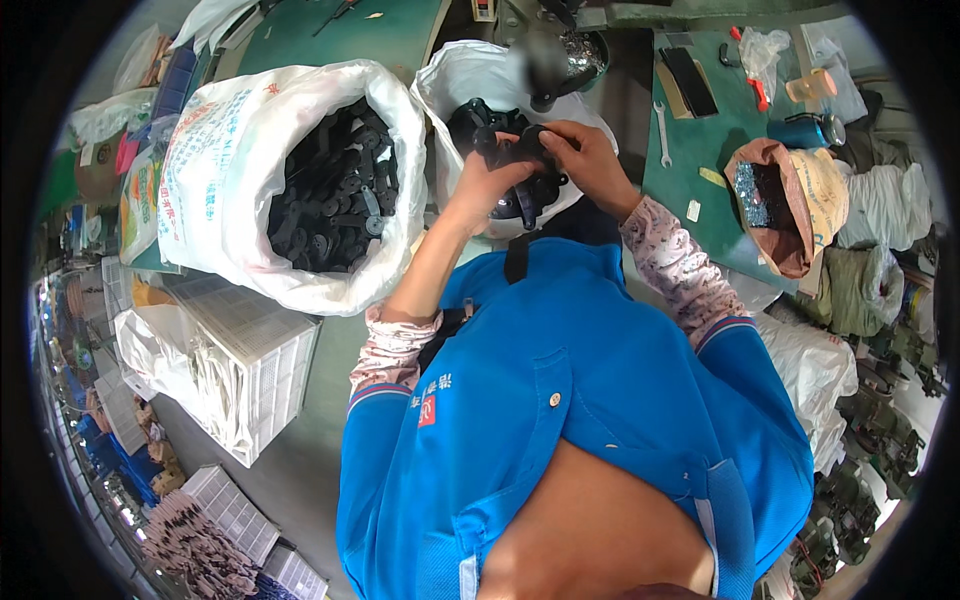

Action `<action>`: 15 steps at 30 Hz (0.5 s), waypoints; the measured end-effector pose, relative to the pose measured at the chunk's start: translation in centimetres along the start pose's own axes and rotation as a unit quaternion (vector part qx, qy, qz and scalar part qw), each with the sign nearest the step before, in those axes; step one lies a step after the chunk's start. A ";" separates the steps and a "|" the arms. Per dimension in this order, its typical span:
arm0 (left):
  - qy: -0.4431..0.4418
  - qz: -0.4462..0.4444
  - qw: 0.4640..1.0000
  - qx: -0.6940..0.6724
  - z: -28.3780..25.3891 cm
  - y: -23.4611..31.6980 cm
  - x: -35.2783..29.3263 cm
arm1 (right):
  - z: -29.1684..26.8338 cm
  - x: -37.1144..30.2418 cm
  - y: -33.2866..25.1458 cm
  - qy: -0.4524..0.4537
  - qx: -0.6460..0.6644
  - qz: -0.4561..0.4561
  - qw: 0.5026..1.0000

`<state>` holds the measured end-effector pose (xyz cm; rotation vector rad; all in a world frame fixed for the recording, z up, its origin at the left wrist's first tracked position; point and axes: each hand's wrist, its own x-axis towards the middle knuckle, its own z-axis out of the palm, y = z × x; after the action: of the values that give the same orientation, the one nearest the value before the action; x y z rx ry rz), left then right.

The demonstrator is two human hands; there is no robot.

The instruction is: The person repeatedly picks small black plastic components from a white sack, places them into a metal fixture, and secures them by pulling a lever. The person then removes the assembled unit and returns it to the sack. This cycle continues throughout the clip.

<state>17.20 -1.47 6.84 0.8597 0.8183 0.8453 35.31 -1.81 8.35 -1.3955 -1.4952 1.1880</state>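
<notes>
Left sack: white (215, 150), well left of both hands, filled with loose black parts (335, 215).
Left hand (485, 185): partly curled, thumb pointing right, gripping the black piece's left side.
Black piece (530, 143): between the hands, above the second white bag (450, 72); long axis unclear against dark contents.
Right hand (590, 160): thumb and forefinger pinched on its right end.
</notes>
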 end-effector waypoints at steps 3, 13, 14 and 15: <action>0.024 -0.010 0.998 -0.066 -0.2 0.4 0.1 | -0.6 0.8 -0.9 0.036 0.127 0.032 0.991; 0.039 -0.066 0.970 -0.229 -2.0 -0.4 1.0 | -5.1 5.7 -6.5 0.040 0.069 -0.030 0.996; 0.030 -0.059 0.971 -0.229 -1.7 0.0 0.8 | -5.3 5.9 -6.7 0.021 0.029 0.005 0.999; 0.021 -0.052 0.972 -0.230 -1.5 0.3 0.8 | -5.5 6.3 -6.3 0.017 0.031 0.015 0.999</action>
<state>16.14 -0.26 6.25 0.3879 0.6587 0.9147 37.96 5.35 15.49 -1.3950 -1.4075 1.2132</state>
